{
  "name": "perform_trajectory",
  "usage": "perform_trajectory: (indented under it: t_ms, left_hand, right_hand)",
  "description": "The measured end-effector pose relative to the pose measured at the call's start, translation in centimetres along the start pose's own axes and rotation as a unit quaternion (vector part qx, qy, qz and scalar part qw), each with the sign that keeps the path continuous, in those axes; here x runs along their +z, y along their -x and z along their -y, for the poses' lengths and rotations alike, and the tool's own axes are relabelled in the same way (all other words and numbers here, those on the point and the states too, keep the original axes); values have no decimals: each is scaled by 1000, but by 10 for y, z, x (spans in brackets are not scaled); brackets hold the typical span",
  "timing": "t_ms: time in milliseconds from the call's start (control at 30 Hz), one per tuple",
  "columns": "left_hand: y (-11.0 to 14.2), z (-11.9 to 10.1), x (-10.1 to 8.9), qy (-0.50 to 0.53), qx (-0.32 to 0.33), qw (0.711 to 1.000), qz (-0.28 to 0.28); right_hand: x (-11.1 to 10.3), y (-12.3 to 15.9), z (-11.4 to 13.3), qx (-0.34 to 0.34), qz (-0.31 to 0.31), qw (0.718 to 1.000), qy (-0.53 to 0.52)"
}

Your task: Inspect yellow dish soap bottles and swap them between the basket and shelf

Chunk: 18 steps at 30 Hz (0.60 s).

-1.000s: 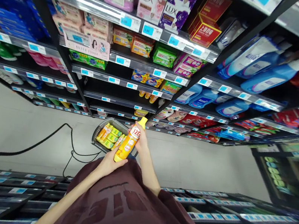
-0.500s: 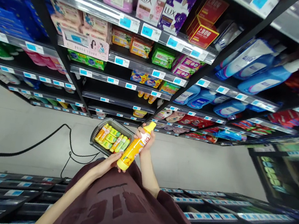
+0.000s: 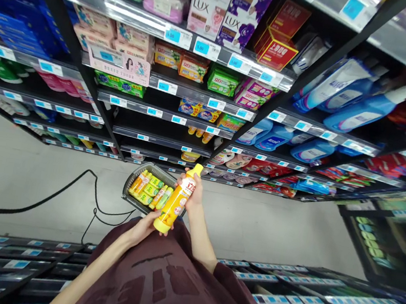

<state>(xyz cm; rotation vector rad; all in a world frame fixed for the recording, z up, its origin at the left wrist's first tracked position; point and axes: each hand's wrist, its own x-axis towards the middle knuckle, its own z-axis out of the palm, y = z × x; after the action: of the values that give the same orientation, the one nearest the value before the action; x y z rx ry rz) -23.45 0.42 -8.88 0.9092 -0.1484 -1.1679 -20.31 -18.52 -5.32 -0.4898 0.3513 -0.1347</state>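
An orange bottle (image 3: 176, 200) with a yellow cap and a red-and-white label is held tilted in front of my chest. My right hand (image 3: 192, 192) is wrapped round its upper part, near the cap. My left hand (image 3: 143, 227) cups its base from below, fingers curled against it. Just behind the bottle, a grey basket (image 3: 131, 184) sits on the floor and holds several more orange and green bottles (image 3: 148, 188) lying side by side.
Black store shelves (image 3: 177, 116) with blue price tags rise ahead, stocked with soap boxes (image 3: 228, 0), packets and blue detergent bottles (image 3: 355, 102). A black cable (image 3: 64, 188) snakes over the pale floor at left. More dark shelving runs along both lower corners.
The bottle swung up and to the right half a second ago, then came back left and steeper. My left hand slid from its side to its base.
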Motion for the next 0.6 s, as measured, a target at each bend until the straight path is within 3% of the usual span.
perform_trajectory:
  t_ms: [233,400,600]
  left_hand:
    - [-2,2,2,35,-34,998,-29]
    - [-6,4,3,75,-45,996,-33]
    - [-4,3,6,105,-63,991,-45]
  right_hand:
    - [3,0,-11,33,-25,999,28]
    - [4,3,-25,95,17,994,59]
    - [6,0,-30,138,-22,988,71]
